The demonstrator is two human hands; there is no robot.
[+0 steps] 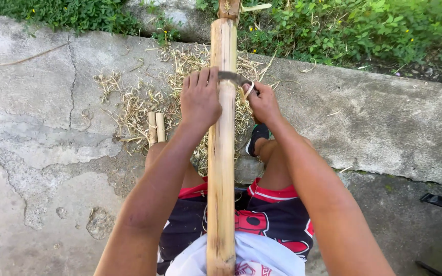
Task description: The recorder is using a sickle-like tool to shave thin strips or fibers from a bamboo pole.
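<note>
Bamboo pole (221, 168) under my fingers (200, 82): smooth, pale, matt. Blade (229, 77): dull dark metal. Shavings (139, 105) beyond: dry, fibrous. Concrete floor (42, 168): rough, cracked.

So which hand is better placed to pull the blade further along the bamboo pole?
Probably the right hand: it grips the blade by its handle beside the bamboo pole. The left hand lies over the blade's other end on the pole, seemingly steadying it.

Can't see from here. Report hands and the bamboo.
Left hand on blade end, right hand gripping its handle. Blade across bamboo pole. Shavings on concrete.
</note>
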